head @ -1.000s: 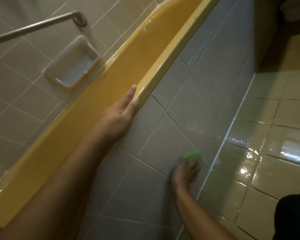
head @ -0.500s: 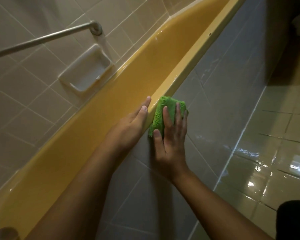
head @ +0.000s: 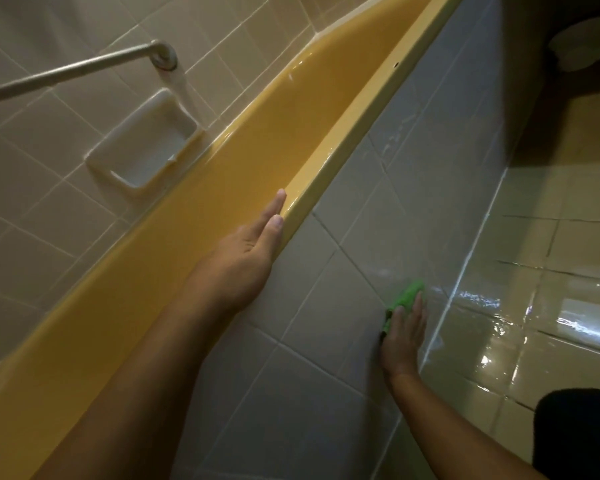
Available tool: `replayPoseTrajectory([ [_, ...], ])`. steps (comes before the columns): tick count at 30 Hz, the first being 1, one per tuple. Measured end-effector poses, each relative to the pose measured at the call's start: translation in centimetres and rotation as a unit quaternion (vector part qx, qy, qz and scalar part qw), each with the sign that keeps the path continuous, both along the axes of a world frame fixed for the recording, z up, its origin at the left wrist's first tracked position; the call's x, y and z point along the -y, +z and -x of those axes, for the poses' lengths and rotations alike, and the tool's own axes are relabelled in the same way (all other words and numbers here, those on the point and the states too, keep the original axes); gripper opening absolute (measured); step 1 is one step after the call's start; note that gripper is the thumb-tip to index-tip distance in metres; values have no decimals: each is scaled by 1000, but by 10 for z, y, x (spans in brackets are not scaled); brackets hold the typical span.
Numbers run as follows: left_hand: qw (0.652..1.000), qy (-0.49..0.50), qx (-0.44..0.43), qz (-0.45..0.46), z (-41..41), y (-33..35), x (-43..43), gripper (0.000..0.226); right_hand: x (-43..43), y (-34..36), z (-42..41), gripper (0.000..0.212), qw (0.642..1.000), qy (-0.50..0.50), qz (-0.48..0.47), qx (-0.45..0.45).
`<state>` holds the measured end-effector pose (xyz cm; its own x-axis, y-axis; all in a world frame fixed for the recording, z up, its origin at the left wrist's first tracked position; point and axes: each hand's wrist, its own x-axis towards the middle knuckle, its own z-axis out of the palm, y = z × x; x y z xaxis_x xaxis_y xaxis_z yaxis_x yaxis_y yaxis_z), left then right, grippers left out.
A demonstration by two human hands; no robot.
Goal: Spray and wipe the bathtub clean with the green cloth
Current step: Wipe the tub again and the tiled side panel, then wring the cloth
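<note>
The right hand [head: 404, 329] lies flat, its fingers straight and close together, and it presses the green cloth [head: 408, 295] against the tiled front panel [head: 326, 306] of the bathtub [head: 222, 188]. Half a second ago this hand and the cloth were high up, just under the rim [head: 343, 147] and beside the other hand. Now they are low on the panel, near the joint with the floor [head: 551, 306]. I judge from this that the wiping goes in long strokes up and down, and that the outer side of the tub is the part in work; no spray bottle is in view.

The left hand [head: 250, 247] has stayed where it was. It rests on the yellow rim with the fingers stretched and together, holding nothing, probably as a support.

Further out, a soap dish [head: 146, 147] and a grab bar [head: 66, 76] are on the wall. The floor tiles shine as if wet.
</note>
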<state>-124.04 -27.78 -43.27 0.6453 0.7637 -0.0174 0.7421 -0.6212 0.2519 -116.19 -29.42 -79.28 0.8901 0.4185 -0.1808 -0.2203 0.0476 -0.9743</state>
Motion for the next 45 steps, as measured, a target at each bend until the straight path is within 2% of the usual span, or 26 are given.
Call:
replayPoseTrajectory([
  [1,1000,-3,2,0,0,0,-1,42,2,-15,0,78,999,12,17,-38],
  [4,1000,-10,0,-7,1,-1,-3,42,6,-59,2,59,985,44,63,-153],
  [7,1000,-8,-4,-7,-1,-1,-3,43,4,-71,5,59,958,26,97,-269],
  [10,1000,-12,-4,-8,-2,-1,-3,44,-5,-46,8,61,930,-17,111,-350],
  [12,1000,-17,-4,-15,-1,-2,-4,43,-7,-3,16,64,933,-26,107,-342],
  [13,1000,-19,-1,-15,0,-2,-4,43,-5,24,21,71,946,-27,98,-308],
  [15,1000,-25,3,-15,2,-2,-7,41,0,77,36,92,980,-43,65,-181],
  [16,1000,-29,4,-13,2,-2,-9,42,1,101,43,91,992,-53,38,-111],
  [18,999,-32,7,-5,1,-2,-11,43,1,140,48,72,997,-68,-15,22],
  [21,999,-39,19,6,-4,-1,-11,44,4,187,44,63,984,-30,-86,154],
  [25,998,-49,46,17,-11,-1,-10,47,9,225,29,61,944,6,-139,300],
  [30,999,-43,20,-20,-16,-6,-16,48,3,207,-5,58,901,-26,-164,400],
  [32,999,-33,1,-27,-20,-4,-12,48,0,183,-11,59,919,-31,-151,364],
  [35,999,-33,-13,-26,-24,-1,-9,49,-4,131,-15,57,962,-32,-112,245],
  [38,999,-34,-24,-24,-28,0,-10,49,-3,79,-15,56,987,-16,-73,141],
  [41,999,-36,-21,-31,-32,-2,-12,49,0,30,-15,74,998,4,-35,49],
  [45,998,-46,-6,-31,-34,-3,-16,52,4,-46,-17,79,996,31,43,-76],
])
